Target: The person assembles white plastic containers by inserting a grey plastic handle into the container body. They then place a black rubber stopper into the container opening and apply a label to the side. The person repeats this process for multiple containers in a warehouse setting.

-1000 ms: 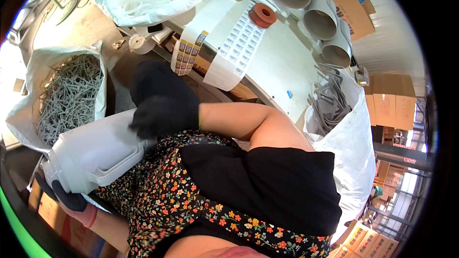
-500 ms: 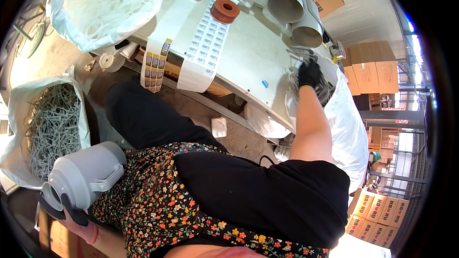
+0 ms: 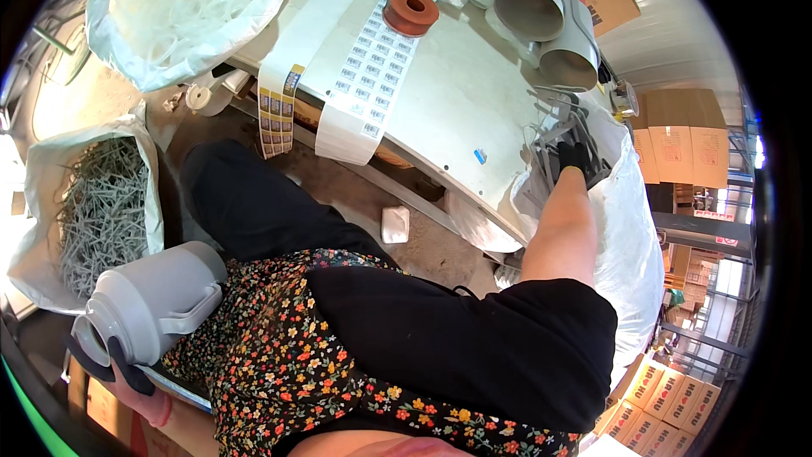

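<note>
My left hand (image 3: 131, 379) grips the neck of the grey plastic jug (image 3: 161, 294), which lies on its side against my floral apron (image 3: 279, 355). My gloved right hand (image 3: 573, 156) is among grey plastic handles (image 3: 550, 127) in the white sack (image 3: 628, 245); I cannot tell whether its fingers hold one.

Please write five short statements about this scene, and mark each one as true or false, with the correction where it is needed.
1. The left hand holds the grey jug. True.
2. The brown roll lies on the label sheet. True.
3. The right hand touches the brown roll. False: it is among the grey parts in the white bag.
4. The blue piece lies on the floor. False: it is on the table.
5. The grey jug has a handle. True.
</note>
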Motion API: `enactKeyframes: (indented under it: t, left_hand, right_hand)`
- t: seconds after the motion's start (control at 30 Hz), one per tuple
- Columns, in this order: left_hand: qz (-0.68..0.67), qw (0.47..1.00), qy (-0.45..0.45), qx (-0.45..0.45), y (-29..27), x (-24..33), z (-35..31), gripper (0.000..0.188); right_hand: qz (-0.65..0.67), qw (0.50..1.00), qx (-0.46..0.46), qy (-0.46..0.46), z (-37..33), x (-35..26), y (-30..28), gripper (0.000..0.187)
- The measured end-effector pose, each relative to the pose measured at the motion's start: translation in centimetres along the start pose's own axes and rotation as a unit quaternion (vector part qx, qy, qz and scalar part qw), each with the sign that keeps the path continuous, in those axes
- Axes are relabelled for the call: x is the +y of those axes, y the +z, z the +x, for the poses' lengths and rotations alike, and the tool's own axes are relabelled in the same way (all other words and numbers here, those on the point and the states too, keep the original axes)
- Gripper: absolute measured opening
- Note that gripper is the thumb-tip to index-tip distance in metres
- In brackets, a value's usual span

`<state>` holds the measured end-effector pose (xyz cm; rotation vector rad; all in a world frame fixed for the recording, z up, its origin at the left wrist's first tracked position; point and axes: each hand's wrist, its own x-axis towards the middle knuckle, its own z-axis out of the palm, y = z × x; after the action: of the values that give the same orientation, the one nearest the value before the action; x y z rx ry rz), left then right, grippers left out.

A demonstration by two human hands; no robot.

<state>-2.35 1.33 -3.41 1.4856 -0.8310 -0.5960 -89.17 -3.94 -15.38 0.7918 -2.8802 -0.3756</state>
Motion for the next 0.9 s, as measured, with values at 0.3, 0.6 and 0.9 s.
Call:
enactKeyframes:
  t: [0.3,0.6,0.9]
  left_hand:
    - [-0.014,1.0,0.002,-0.024,2.0,0.6,-0.3,0.058]
    - [0.0,0.998,0.049,-0.043,1.8,0.7,0.4,0.063]
    - [-0.013,0.998,0.047,-0.028,-0.1,0.2,-0.1,0.061]
  right_hand:
    - [0.194,0.957,0.098,-0.191,-7.6,-8.9,-2.9,0.027]
    - [0.246,0.888,0.139,-0.363,-12.7,-19.4,-6.4,0.042]
    - [0.273,0.832,0.154,-0.458,-12.3,-22.2,-11.2,0.03]
